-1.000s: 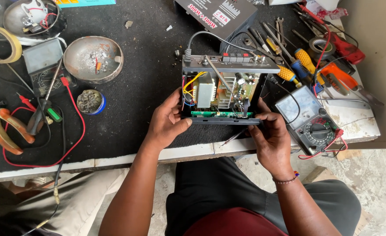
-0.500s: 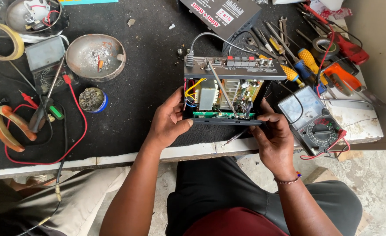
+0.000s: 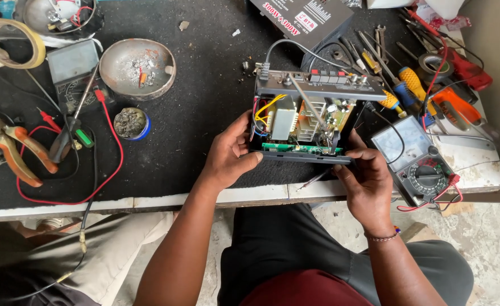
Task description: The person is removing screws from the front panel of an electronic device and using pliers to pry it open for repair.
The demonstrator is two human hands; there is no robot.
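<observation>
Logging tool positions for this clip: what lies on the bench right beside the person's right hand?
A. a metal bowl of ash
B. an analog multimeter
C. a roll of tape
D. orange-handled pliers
B: the analog multimeter lies just beside the right hand, which grips the opened amplifier chassis.

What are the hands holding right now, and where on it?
Both hold the opened amplifier chassis: left hand at its left end, right hand at the front right corner.

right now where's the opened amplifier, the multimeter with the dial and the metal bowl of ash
opened amplifier (image 3: 304, 119), head view, on the finned heat sink inside the case
multimeter (image 3: 417, 161), head view, on its face just above the dial
metal bowl (image 3: 160, 55), head view, on the right rim
</observation>
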